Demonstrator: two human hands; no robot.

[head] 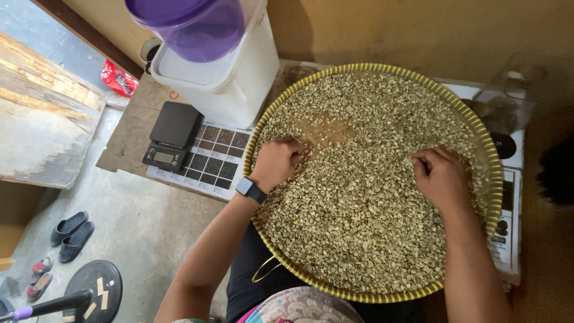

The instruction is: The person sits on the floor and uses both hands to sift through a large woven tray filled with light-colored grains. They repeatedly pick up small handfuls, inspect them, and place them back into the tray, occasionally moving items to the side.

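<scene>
Left hand [276, 162] grip: fingers curled, pinching among pale beans [359, 209] in the round woven tray [260, 125]. Right hand [441, 179] likewise closed on beans. Sorting appears under way; next move calls for fingertip picking, judged.

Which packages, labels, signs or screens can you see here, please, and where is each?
Scale: small black slab with a grey screen, left of the tray.
Chart: white sheet with a grid of dark photo squares, beside the scale.
Poster: white printed sheet under the tray's right edge.
Packet: crumpled red wrapper, upper left.
</scene>
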